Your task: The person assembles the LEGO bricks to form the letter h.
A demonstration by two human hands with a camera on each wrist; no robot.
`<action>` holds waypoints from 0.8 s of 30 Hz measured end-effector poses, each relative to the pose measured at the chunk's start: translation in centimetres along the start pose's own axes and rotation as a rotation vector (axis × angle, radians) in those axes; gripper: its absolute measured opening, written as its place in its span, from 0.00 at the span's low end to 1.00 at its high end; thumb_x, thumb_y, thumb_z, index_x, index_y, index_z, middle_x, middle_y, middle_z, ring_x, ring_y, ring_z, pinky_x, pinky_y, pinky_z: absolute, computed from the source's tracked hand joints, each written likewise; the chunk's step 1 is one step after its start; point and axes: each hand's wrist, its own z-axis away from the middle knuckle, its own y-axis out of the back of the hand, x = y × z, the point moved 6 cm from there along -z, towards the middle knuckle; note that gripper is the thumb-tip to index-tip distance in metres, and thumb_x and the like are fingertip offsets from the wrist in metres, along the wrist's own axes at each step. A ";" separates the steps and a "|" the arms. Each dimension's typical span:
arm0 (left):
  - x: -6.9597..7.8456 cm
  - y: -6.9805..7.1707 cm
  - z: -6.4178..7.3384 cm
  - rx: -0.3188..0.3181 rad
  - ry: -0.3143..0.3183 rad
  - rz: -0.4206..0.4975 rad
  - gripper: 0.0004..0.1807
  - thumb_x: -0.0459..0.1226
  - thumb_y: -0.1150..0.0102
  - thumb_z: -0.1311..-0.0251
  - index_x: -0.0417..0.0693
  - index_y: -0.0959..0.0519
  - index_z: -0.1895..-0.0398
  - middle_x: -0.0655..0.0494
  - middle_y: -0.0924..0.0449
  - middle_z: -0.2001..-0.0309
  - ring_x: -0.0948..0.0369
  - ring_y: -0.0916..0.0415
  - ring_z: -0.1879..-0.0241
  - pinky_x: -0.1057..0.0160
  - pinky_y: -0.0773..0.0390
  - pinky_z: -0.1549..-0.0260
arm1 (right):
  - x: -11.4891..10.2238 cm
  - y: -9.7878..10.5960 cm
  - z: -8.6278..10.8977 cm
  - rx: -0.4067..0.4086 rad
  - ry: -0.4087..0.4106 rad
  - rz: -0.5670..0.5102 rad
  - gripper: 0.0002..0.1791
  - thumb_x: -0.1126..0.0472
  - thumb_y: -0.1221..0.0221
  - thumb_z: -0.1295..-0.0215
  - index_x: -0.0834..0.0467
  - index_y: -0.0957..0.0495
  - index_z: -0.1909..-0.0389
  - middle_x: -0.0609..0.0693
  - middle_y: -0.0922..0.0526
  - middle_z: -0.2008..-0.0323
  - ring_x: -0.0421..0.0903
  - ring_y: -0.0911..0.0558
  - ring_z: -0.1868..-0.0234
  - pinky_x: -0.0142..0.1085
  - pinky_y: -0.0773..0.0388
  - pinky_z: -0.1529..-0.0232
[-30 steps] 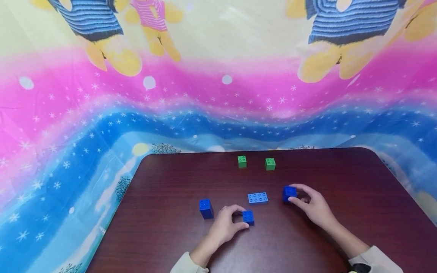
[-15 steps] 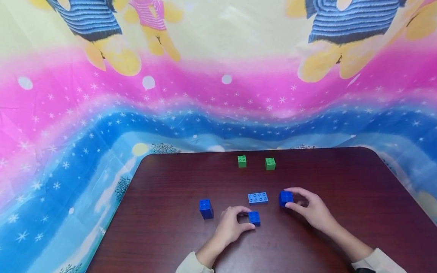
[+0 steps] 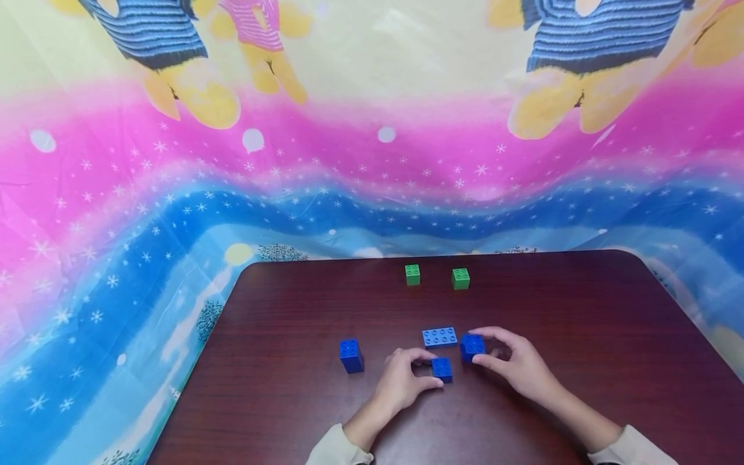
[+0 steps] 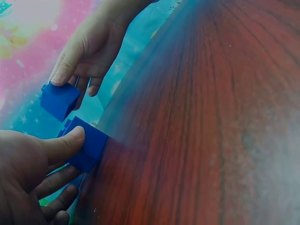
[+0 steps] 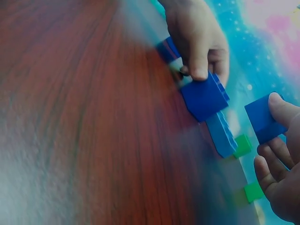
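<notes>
Between thumb and fingers, my left hand (image 3: 401,382) pinches a dark blue 2x2 building block (image 3: 442,369) low over the table. My right hand (image 3: 519,367) grips a second dark blue block (image 3: 472,347) by its sides, studs up. Only a small gap separates the two blocks in the head view. In the left wrist view the right hand's block (image 4: 60,99) is tilted, just beyond the left hand's block (image 4: 89,145). A flat light blue 2x4 block (image 3: 439,337) lies just behind them on the table.
Left of my left hand stands a taller dark blue block (image 3: 351,356). Two green 2x2 blocks (image 3: 412,274) sit near the far edge of the dark wooden table (image 3: 290,303). A printed cloth (image 3: 372,187) hangs behind that edge.
My right hand has carried its block leftward and nearer, while my left hand has moved its block to the right. The gap between the two has narrowed. The other blocks stay put.
</notes>
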 end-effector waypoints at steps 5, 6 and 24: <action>0.2 -0.3 -0.3 -0.013 0.015 -0.007 0.20 0.48 0.17 0.57 0.60 0.11 0.58 0.68 0.14 0.61 0.64 0.23 0.57 0.61 0.26 0.54 | -0.3 -0.9 0.2 -0.029 0.013 -0.041 0.22 0.59 0.30 0.37 0.55 0.19 0.42 0.55 0.16 0.51 0.43 0.20 0.69 0.34 0.18 0.69; 0.2 -0.4 -0.4 -0.015 0.014 -0.012 0.20 0.48 0.17 0.57 0.60 0.11 0.57 0.68 0.14 0.61 0.63 0.23 0.57 0.61 0.26 0.54 | -0.4 -1.1 0.2 -0.031 0.020 -0.046 0.22 0.59 0.30 0.37 0.55 0.19 0.42 0.54 0.16 0.52 0.43 0.19 0.69 0.34 0.18 0.69; 0.4 -0.8 -0.9 -0.019 -0.065 0.003 0.21 0.47 0.16 0.58 0.57 0.10 0.58 0.71 0.14 0.62 0.69 0.25 0.60 0.67 0.25 0.57 | -0.5 -2.9 0.1 -0.071 0.079 -0.057 0.22 0.61 0.28 0.40 0.57 0.18 0.45 0.53 0.15 0.52 0.41 0.19 0.72 0.35 0.18 0.71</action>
